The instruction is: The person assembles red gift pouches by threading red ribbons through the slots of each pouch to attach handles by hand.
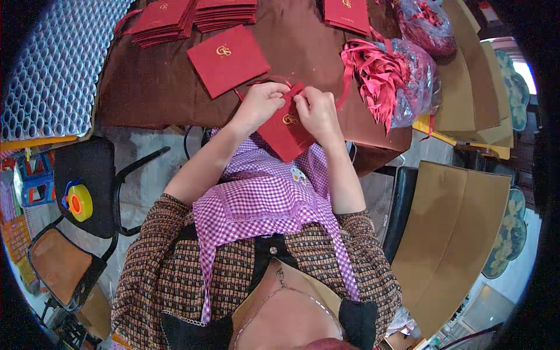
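Observation:
A flat red pouch (pixel 284 132) with a gold emblem hangs tilted at the table's near edge, above my lap. My left hand (pixel 263 107) is closed in a pinch at its upper left edge. Opposite it, my right hand (pixel 318 114) grips the upper right edge between thumb and fingers. A thin red ribbon (pixel 277 77) loops just beyond my left fingers; whether they pinch it too is hidden. Just past my left hand, a larger square red piece (pixel 228 60) with the same gold emblem lies flat on the brown tablecloth (pixel 149 93).
Stacks of red pouches (pixel 164 22) stand at the far left, another stack (pixel 347 14) at the far right. A bundle of red ribbons (pixel 379 76) spills from a clear plastic bag (pixel 421 81). Cardboard (pixel 452 233) lies to the right; a tape roll (pixel 80 202) rests on a chair at left.

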Demonstrator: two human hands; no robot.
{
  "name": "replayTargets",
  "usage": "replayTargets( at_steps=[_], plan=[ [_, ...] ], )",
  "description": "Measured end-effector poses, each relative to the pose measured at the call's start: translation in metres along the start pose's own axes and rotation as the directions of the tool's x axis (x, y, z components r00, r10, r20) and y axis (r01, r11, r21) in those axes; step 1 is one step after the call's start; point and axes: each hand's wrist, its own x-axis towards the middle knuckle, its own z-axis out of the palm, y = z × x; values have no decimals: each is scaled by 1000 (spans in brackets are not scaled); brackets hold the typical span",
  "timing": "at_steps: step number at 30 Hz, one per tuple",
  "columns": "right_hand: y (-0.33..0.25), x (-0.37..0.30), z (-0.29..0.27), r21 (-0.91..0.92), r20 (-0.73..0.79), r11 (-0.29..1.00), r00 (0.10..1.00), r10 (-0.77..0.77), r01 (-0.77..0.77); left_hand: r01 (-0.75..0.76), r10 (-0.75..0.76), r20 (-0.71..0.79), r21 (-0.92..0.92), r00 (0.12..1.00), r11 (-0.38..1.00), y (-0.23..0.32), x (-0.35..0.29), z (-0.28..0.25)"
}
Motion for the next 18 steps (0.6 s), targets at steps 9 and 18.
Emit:
replayTargets(
  at_steps=[9, 18],
  plan=[
    [-18, -7, -6, -242, -48, 967, 994, -94, 80, -108, 106, 23, 252, 994, 962, 13, -6, 2],
    [-2, 7, -39, -25, 48, 967, 966, -252, 254, -125, 40, 216, 393, 976, 911, 33, -21, 0]
  ],
)
